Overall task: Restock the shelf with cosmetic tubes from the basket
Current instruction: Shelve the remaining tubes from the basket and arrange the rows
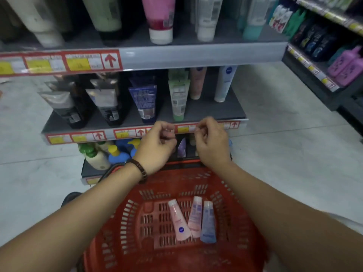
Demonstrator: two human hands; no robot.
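Lower centre of frame, three tubes (194, 218) lie in the red basket (225, 185) unshelved, left hand (157, 146) and right hand (212, 144) curled empty at mid-frame shelf (216, 112) edge (so three left to place).

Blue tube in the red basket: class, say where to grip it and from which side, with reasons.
Grip the blue tube across its flat body near the middle, from above and on the person's right. It lies flat on the basket floor, cap pointing away. Its left edge lies against the middle tube, while the right edge looks free.
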